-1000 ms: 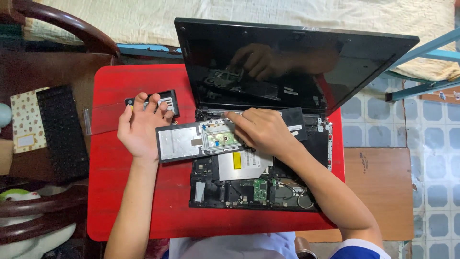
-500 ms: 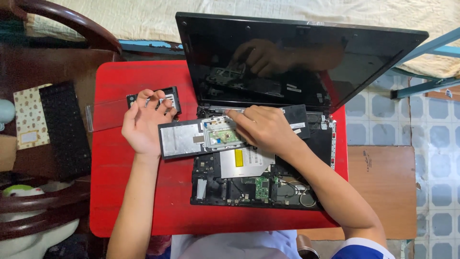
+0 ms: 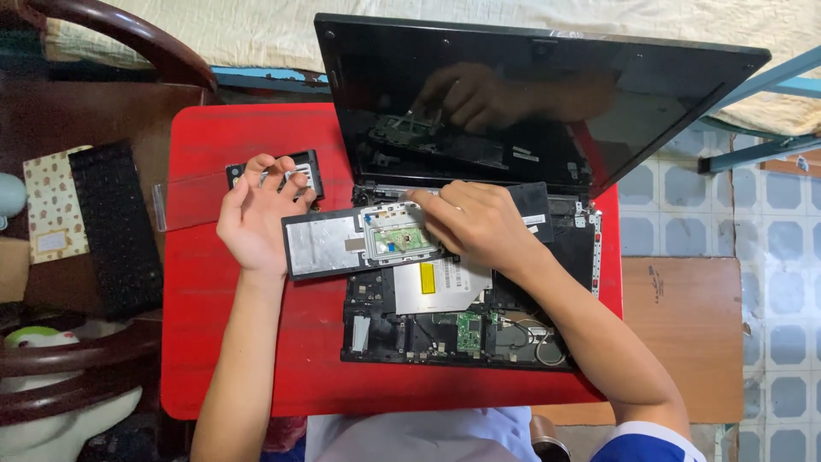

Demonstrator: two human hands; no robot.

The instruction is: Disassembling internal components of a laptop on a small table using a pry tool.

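Observation:
An opened laptop lies on a red table, its dark screen upright and its circuit boards bare. A loose palm-rest panel with a touchpad board lies upside down across the base. My right hand presses on that panel's right part, fingers on the touchpad board. My left hand hovers at the panel's left end, fingers curled and apart, holding nothing I can see. A small black cover lies just beyond its fingertips.
A detached black keyboard rests on a dark wooden chair at the left, beside a patterned card. A clear plastic strip lies on the table's left side. A wooden board and tiled floor are to the right.
My left hand has drawn slightly back from the small black cover toward the panel's left end. My right hand stays pressed on the panel.

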